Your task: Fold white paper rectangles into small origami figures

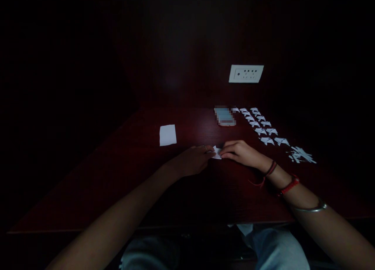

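A small piece of white paper [217, 152] lies on the dark red table [140, 184], pinched from both sides. My left hand [191, 160] is closed on its left edge; a ring shows on one finger. My right hand [241, 152], with red cords and a metal bangle on the wrist and forearm, presses its fingertips together on the right edge. The room is very dark.
A white square stack of paper [168, 135] lies to the left. A phone [224, 116] rests behind the hands. Two rows of several small folded paper pieces [262, 125] run back right, with a pile of white paper scraps [301, 155]. A wall socket [245, 73] sits behind.
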